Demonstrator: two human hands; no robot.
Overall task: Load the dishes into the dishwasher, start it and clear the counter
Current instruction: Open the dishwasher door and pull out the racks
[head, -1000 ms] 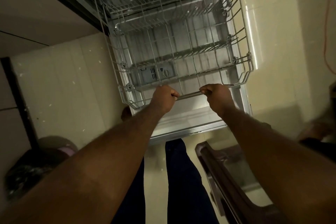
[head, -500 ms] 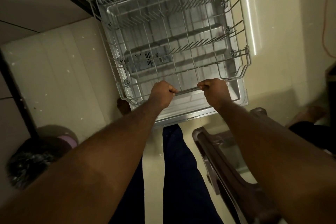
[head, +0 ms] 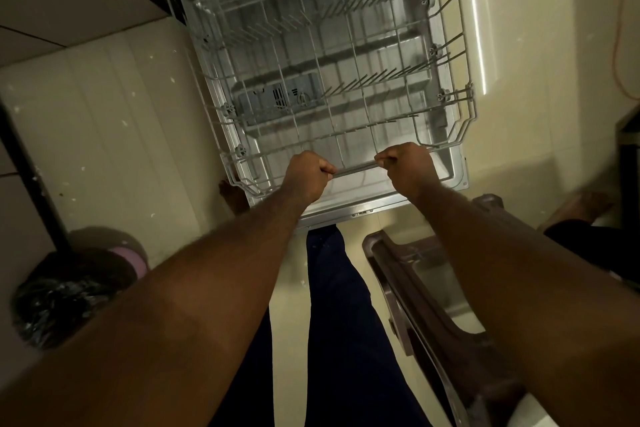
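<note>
The dishwasher's lower rack [head: 460, 55], a grey wire basket with no dishes in it, is drawn out over the open door [head: 349, 210]. Its front handle bar [head: 355, 170] runs between my two fists. My left hand [head: 306, 177] grips the bar's left end with fingers curled round it. My right hand [head: 408, 166] grips the right end the same way. Through the wires I see the detergent dispenser [head: 277, 99] on the door's inner face.
A brown plastic chair [head: 426, 288] stands just right of my legs, close to the door's front edge. A bin with a black bag [head: 65, 291] sits on the floor at the left. Another person's foot [head: 585, 206] shows at the right. The floor is pale tile.
Both hands have kept their grip on the handle bar while the rack has slid further out toward me over the door.
</note>
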